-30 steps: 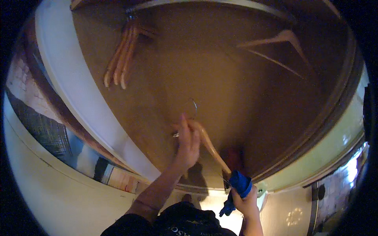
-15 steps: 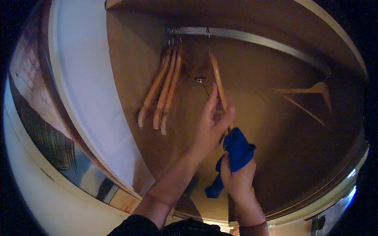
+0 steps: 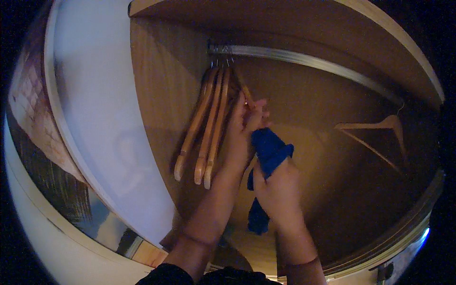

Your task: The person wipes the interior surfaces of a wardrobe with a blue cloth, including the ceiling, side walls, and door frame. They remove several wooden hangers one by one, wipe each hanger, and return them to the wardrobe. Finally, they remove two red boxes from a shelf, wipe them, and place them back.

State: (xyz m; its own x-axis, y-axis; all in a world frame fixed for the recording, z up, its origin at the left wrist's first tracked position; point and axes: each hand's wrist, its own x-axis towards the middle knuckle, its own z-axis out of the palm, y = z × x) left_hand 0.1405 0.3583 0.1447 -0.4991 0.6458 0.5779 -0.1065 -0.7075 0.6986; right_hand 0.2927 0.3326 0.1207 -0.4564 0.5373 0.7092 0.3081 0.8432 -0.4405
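Note:
A wooden clothes hanger [image 3: 243,86] slants down beside several other hangers at the left end of the rail. My left hand [image 3: 249,116] is closed round its lower part. Just below, my right hand [image 3: 278,187] grips a blue cloth [image 3: 270,148], which is bunched up against the hanger's lower end. One piece of the cloth dangles beneath the right hand. What part of the hanger the cloth covers is hidden by the hands. The hanging wooden hangers [image 3: 205,128] are close to the left forearm, apart from it.
A metal rail [image 3: 304,58] runs under a wooden shelf [image 3: 323,23]. At the right, another wooden hanger [image 3: 375,125] hangs from it. A pale panel [image 3: 102,95] and a picture-covered surface [image 3: 61,156] stand to the left.
The held hanger has moved left, close to the hanging group, and both hands with the cloth have shifted left and up with it. The view has also shifted slightly.

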